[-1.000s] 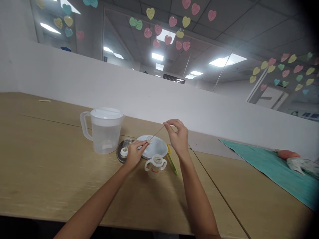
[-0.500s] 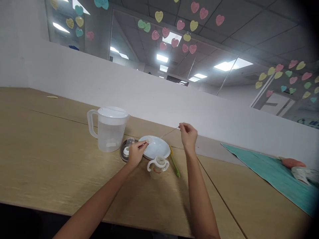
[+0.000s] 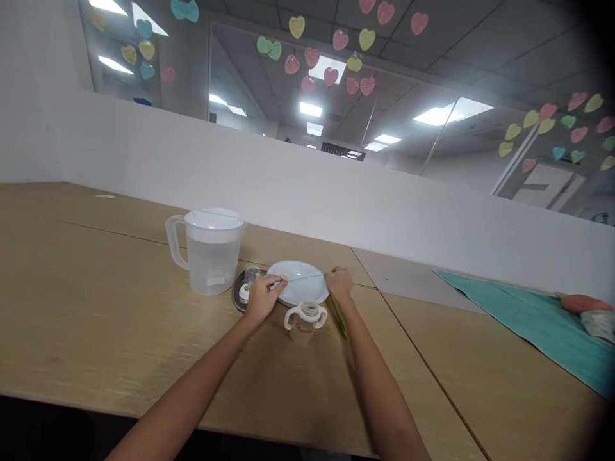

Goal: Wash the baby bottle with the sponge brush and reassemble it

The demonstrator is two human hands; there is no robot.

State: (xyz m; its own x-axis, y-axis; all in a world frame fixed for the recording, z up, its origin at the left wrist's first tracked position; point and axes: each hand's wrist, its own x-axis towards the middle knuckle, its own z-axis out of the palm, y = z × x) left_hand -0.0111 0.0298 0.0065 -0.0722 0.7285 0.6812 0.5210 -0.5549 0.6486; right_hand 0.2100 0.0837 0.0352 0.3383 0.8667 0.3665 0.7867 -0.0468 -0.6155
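Observation:
My left hand (image 3: 262, 298) is closed in a pinch over the left rim of a white bowl (image 3: 302, 296). Between its fingertips is a small translucent piece (image 3: 285, 276), perhaps a bottle teat, too small to make out fully. My right hand (image 3: 339, 283), closed at the bowl's right rim, grips a thin rod (image 3: 307, 278) that spans the bowl toward the left fingertips. Whether its tip enters the piece, I cannot tell. Just in front stands an uncapped baby bottle (image 3: 304, 322) with two white handles. A green-handled brush (image 3: 339, 317) lies beside my right wrist.
A clear plastic jug (image 3: 214, 256) holding water stands behind my left hand. A round metal tray (image 3: 237, 301) carries a clear cap and a white bottle part (image 3: 245, 292). At the right lies a teal cloth (image 3: 523, 320) with a reddish item on it. A white wall backs the table.
My right hand has come down and left to the bowl's rim, bringing the thin rod lower and nearly level across the bowl. My left hand has stayed almost in place.

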